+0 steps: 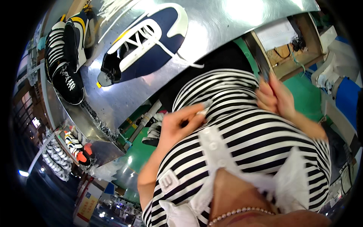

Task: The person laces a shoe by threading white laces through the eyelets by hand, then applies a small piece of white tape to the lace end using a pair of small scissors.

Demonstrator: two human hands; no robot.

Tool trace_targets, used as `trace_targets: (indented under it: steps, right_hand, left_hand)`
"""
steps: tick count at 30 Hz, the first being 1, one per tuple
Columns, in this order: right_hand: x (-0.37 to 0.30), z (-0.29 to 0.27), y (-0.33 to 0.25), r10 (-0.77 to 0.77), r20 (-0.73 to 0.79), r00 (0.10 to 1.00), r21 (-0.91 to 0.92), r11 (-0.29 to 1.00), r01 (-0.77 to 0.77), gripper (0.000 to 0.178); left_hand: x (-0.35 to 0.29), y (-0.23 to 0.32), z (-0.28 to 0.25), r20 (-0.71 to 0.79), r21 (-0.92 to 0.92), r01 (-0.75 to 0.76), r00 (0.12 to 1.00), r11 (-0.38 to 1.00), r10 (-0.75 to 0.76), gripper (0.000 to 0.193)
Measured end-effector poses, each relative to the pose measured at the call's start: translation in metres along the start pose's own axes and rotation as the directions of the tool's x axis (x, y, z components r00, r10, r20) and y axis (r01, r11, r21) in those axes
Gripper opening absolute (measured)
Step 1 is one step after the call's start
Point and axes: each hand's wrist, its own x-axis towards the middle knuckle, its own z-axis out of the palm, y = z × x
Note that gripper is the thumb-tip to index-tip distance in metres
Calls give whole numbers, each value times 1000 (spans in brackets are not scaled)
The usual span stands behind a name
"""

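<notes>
My left hand [177,123] is closed in a pinch in front of my striped shirt. A small whitish piece [207,107] shows at its fingertips, too small to name. On the right, my right hand [276,98] is closed round a slim dark tool [264,68], blurred so its kind is unclear. Beyond the left hand, a navy and white shoe upper [155,49] with yellow trim lies on the metal table [211,28]. Its white lace is partly threaded, and one loose end hangs toward the table's near edge. Neither hand touches the upper.
Black shoe uppers [62,60] with white laces lie at the table's left end. A bundle of white laces [113,9] is at the far edge. An open drawer [295,49] holding paper stands at the right. Lower left, a shelf holds shoes [75,145] with orange parts.
</notes>
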Motion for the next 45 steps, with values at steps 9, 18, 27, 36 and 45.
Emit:
trace_targets:
  steps: [9, 18, 27, 36, 45]
  right_hand:
    - [5, -40, -108, -657, 179, 733, -984, -128, 126, 28]
    - [16, -122, -133, -216, 110, 970, -479, -867, -139, 29]
    - [20, -13, -88, -279, 122, 953, -936, 288, 204, 36]
    - [-14, -85, -162, -691, 153, 706, -944, -313, -102, 19]
    - [-7, -139, -181, -511, 22, 859, -698, -623, -353, 21]
  left_hand:
    - [47, 19, 7, 118, -321, -348, 908, 881, 402, 55]
    - [110, 53, 64, 430, -338, -384, 749, 859, 504, 93]
    - [126, 55, 71, 560, -507, -145, 695, 850, 452, 102]
    - [118, 44, 53, 502, -536, -219, 694, 815, 516, 88]
    - [114, 46, 48, 439, -578, -157, 768, 801, 467, 73]
